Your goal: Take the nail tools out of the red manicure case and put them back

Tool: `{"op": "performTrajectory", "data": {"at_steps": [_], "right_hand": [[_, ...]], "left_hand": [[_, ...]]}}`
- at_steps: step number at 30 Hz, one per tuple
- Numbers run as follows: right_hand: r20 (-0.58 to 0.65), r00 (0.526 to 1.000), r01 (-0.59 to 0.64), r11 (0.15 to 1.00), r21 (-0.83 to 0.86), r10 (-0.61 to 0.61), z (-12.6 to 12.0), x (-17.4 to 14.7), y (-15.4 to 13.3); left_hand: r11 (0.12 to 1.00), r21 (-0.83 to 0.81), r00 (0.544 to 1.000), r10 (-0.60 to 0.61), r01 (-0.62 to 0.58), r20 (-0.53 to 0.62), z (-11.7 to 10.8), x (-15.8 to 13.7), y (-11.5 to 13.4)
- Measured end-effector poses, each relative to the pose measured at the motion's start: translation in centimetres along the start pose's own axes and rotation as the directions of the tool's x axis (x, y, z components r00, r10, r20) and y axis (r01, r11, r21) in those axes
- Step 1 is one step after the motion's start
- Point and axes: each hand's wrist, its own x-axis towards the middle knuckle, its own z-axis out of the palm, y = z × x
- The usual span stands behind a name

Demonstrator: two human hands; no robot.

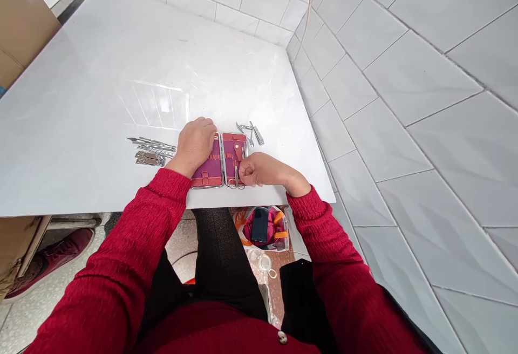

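Note:
An open manicure case, with purple lining and red straps, lies near the table's front edge. My left hand rests on its left half, fingers curled over the far part. Beside the right half my right hand is closed, its fingertips against the case; whatever they hold is hidden. Small scissors lie in that half below a red strap flap. Left of the case are slim metal tools and nail clippers. Beyond its right half lie cuticle nippers and another nail clipper.
The white table meets tiled walls at the back and right. A cardboard box stands at the far left. Under the table edge are a bag with a phone on it and a clear jar.

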Motion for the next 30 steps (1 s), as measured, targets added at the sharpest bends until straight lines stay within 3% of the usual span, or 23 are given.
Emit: {"op": "performTrajectory", "data": {"at_steps": [4,12,21,25,28,30], "right_hand": [[0.011,0.999,0.034,0.994,0.108,-0.035,-0.1,-0.8,0.9],[-0.073,0.995,-0.046,0.982,0.185,0.061,-1.6,-3.3,3.0],[-0.21,0.971,-0.062,0.97,0.234,0.112,-2.7,-2.6,7.6],[-0.374,0.918,-0.074,0.983,0.167,0.132,-2.9,-1.8,7.9],[-0.544,0.837,-0.024,0.997,0.07,0.058,-2.3,-1.0,6.7],[-0.586,0.811,0.017,0.999,0.032,0.005,-1.8,-0.3,5.5]], "left_hand": [[1.0,0.01,1.0,-0.012,0.012,0.003,-0.1,0.0,0.0],[0.999,0.053,1.0,0.006,-0.006,-0.004,-0.3,0.1,-0.2],[0.999,0.033,1.0,0.004,-0.004,-0.006,-0.4,0.1,-0.1],[1.0,0.013,1.0,-0.005,0.006,-0.024,-0.3,0.1,-0.2],[1.0,0.023,1.0,-0.006,0.007,-0.021,-0.2,0.1,-0.3],[0.999,0.036,1.0,-0.002,0.002,-0.01,-0.2,0.1,-0.2]]}}
